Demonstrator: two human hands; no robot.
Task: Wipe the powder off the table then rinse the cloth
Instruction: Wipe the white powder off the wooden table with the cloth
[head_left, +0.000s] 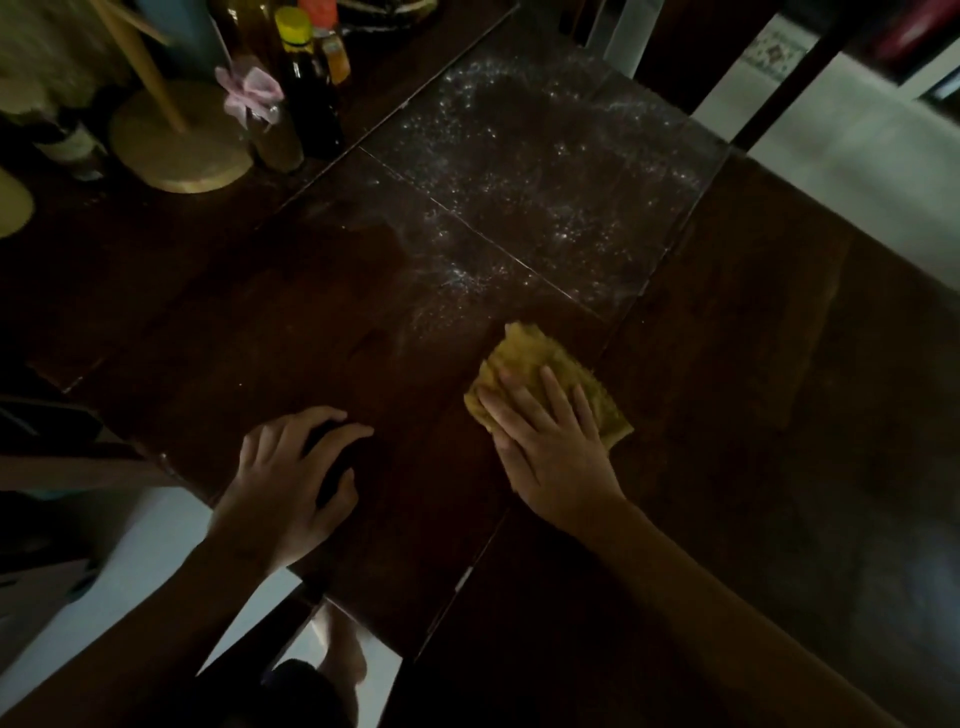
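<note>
White powder (524, 171) is scattered over the far middle of a dark wooden table (260, 322). A yellow cloth (524, 353) lies flat on the table at the near edge of the powder. My right hand (550, 447) presses down on the cloth with its fingers spread flat. My left hand (296, 478) rests on the bare table to the left, fingertips arched and apart, holding nothing.
At the far left stand a round wooden stand (176, 145), a dark bottle with a yellow cap (306, 88), a small jar with a pink ribbon (260, 114) and other bottles. White floor (852, 156) shows past the table's right edge and below its near-left corner.
</note>
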